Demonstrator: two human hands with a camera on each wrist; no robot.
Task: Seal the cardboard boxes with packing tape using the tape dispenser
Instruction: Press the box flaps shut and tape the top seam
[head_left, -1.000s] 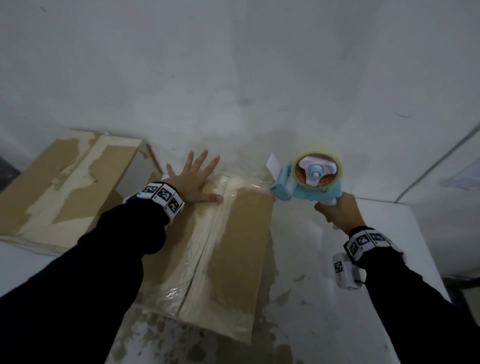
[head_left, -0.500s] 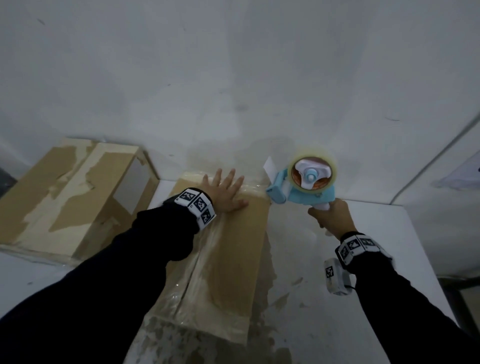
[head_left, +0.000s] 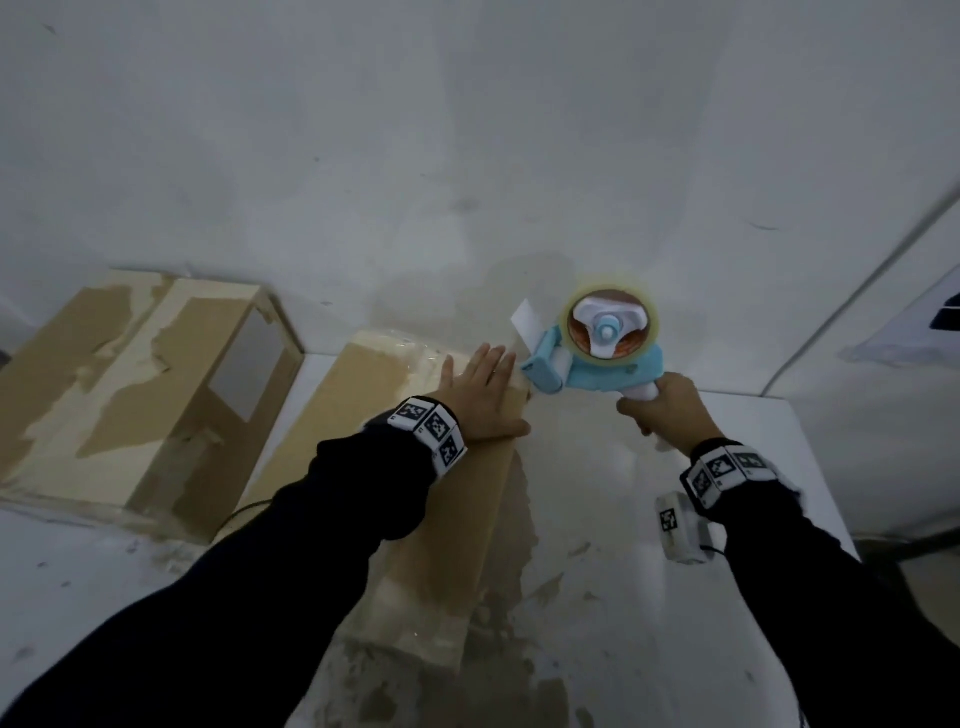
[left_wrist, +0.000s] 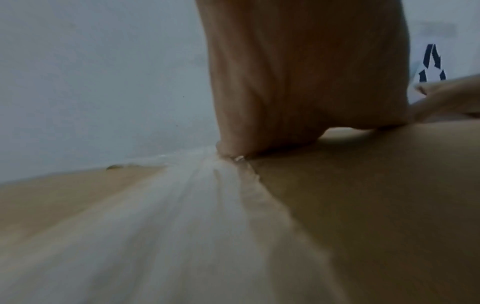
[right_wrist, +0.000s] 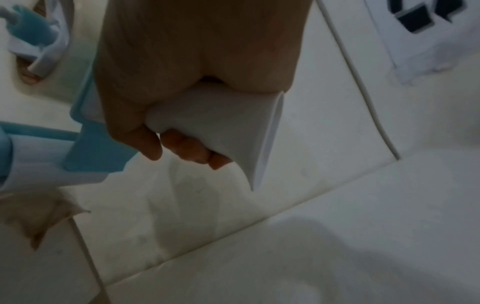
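A flat brown cardboard box (head_left: 363, 415) lies on the white table (head_left: 649, 597), with clear tape along its middle seam (left_wrist: 182, 216). My left hand (head_left: 480, 392) lies flat on the box's far right corner, fingers straight, thumb along the right edge. My right hand (head_left: 670, 410) grips the white handle (right_wrist: 221, 123) of a light-blue tape dispenser (head_left: 597, 364), held in the air just right of the box's far corner. A roll of clear tape (head_left: 608, 325) sits on it, and a loose tape end (head_left: 527, 319) sticks up at its front.
A second, taller cardboard box (head_left: 130, 395) with torn, peeled patches stands at the far left against the white wall. A thin cable (right_wrist: 363, 86) runs along the wall at the right, near a printed sheet (head_left: 924, 322). Brown scuffs mark the table by the flat box.
My left hand slid from the box's left half to its far right corner. The dispenser stayed in the air close to that corner. The head view shifted right.
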